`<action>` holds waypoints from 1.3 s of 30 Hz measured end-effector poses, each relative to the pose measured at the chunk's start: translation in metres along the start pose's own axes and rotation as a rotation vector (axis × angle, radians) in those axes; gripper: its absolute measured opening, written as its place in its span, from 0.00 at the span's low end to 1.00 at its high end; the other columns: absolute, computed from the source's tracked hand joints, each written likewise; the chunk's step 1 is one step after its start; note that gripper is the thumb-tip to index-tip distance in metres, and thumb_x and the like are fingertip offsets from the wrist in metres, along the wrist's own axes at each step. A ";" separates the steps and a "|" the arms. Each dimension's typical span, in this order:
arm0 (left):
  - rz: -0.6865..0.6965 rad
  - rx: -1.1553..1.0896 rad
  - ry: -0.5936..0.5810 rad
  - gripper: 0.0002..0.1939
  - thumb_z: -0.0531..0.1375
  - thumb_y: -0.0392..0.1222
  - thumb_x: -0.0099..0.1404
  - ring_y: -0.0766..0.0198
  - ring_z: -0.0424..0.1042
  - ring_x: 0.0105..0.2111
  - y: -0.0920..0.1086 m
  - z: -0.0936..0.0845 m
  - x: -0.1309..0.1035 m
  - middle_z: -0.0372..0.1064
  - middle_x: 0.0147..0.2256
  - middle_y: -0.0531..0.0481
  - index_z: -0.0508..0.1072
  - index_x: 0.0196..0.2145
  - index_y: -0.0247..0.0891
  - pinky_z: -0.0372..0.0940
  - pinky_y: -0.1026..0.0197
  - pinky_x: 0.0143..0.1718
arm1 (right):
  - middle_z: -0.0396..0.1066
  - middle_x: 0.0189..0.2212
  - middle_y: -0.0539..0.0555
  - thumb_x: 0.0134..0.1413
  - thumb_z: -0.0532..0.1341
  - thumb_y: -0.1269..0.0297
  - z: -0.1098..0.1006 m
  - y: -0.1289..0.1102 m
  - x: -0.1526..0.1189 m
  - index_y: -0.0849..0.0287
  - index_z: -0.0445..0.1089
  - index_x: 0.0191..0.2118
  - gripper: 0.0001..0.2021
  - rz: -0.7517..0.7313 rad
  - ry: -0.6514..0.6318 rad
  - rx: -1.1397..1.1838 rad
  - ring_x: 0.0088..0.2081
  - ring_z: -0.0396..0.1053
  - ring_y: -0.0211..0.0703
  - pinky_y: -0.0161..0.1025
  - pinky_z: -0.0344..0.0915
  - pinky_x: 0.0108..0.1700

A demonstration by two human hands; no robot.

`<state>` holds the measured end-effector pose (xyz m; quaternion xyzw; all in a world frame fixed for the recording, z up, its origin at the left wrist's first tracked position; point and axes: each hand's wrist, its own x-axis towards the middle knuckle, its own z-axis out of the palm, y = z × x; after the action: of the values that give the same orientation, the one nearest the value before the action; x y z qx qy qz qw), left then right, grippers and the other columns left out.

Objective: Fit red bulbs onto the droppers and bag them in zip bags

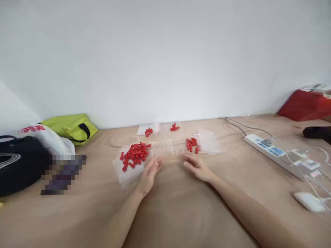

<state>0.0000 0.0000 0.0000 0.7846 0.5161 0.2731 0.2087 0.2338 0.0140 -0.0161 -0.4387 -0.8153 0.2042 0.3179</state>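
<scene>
My left hand (150, 172) rests low over the wooden table, fingers stretched and holding nothing. It is beside a pile of small red bulb-shaped pieces (134, 154) lying on clear plastic bags (126, 176). Facing it, my right hand (198, 167) also has its fingers apart, with nothing in them. Just beyond both hands runs a row of thin, clear tube-like sticks (165, 148). A smaller group of red pieces (191, 144) sits at the row's right end, against a stack of clear zip bags (208, 141).
Toward the wall, two more small red heaps (148, 132) (174, 127) lie on clear bags. A white power strip (279, 153) with cables and a white charger (309, 202) are on the right. Leftward are a lime-green bag (69, 127), a black bag (23, 165) and a blurred-out item (64, 175).
</scene>
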 end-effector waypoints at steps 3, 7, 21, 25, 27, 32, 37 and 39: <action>0.172 0.154 -0.205 0.24 0.50 0.51 0.62 0.56 0.52 0.57 0.008 -0.005 -0.006 0.56 0.56 0.49 0.59 0.55 0.44 0.45 0.47 0.58 | 0.59 0.54 0.56 0.54 0.53 0.56 0.012 -0.018 -0.010 0.52 0.61 0.53 0.21 -0.174 -0.146 -0.129 0.55 0.54 0.47 0.52 0.45 0.56; 0.210 0.251 -0.231 0.21 0.51 0.49 0.62 0.55 0.53 0.56 0.014 -0.004 -0.010 0.57 0.55 0.49 0.62 0.53 0.44 0.45 0.46 0.58 | 0.67 0.45 0.55 0.54 0.53 0.60 0.011 -0.016 -0.005 0.53 0.68 0.45 0.14 -0.136 -0.060 -0.219 0.47 0.62 0.44 0.45 0.53 0.50; -0.359 0.496 0.202 0.12 0.56 0.50 0.56 0.50 0.62 0.44 0.011 0.010 0.101 0.67 0.37 0.44 0.72 0.31 0.40 0.55 0.51 0.43 | 0.68 0.38 0.58 0.50 0.53 0.61 0.006 0.025 0.070 0.58 0.69 0.35 0.10 0.571 0.297 -0.545 0.42 0.62 0.49 0.43 0.50 0.40; -0.430 0.507 0.176 0.17 0.57 0.54 0.53 0.47 0.61 0.45 0.011 0.020 0.119 0.67 0.39 0.40 0.72 0.31 0.37 0.52 0.48 0.45 | 0.69 0.37 0.57 0.51 0.52 0.64 0.007 0.027 0.070 0.58 0.69 0.35 0.10 0.563 0.286 -0.533 0.42 0.62 0.48 0.42 0.49 0.40; -0.456 0.513 0.164 0.18 0.56 0.54 0.53 0.46 0.61 0.46 0.012 0.023 0.122 0.67 0.39 0.38 0.73 0.31 0.36 0.52 0.47 0.45 | 0.69 0.37 0.57 0.52 0.51 0.65 0.006 0.028 0.070 0.58 0.69 0.35 0.11 0.562 0.295 -0.525 0.42 0.62 0.47 0.42 0.49 0.39; -0.490 0.516 0.125 0.15 0.56 0.51 0.53 0.46 0.63 0.45 0.017 0.024 0.123 0.69 0.38 0.38 0.74 0.29 0.37 0.52 0.48 0.45 | 0.70 0.36 0.57 0.53 0.50 0.65 0.009 0.030 0.069 0.59 0.68 0.36 0.11 0.544 0.373 -0.510 0.41 0.62 0.48 0.42 0.48 0.39; -0.499 0.524 0.117 0.12 0.56 0.46 0.53 0.47 0.65 0.43 0.022 0.024 0.125 0.70 0.36 0.38 0.74 0.28 0.36 0.54 0.48 0.44 | 0.69 0.35 0.58 0.53 0.50 0.66 0.016 0.032 0.067 0.59 0.67 0.39 0.11 0.463 0.506 -0.479 0.40 0.61 0.48 0.43 0.49 0.40; -0.489 0.528 0.127 0.11 0.56 0.45 0.54 0.47 0.66 0.42 0.026 0.022 0.123 0.71 0.35 0.39 0.74 0.27 0.36 0.55 0.48 0.43 | 0.68 0.35 0.58 0.53 0.50 0.66 0.018 0.033 0.067 0.60 0.67 0.41 0.12 0.413 0.585 -0.438 0.40 0.61 0.48 0.43 0.51 0.40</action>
<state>0.0710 0.1030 0.0254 0.6462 0.7532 0.1205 0.0258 0.2129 0.0871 -0.0258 -0.6898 -0.6097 -0.0477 0.3875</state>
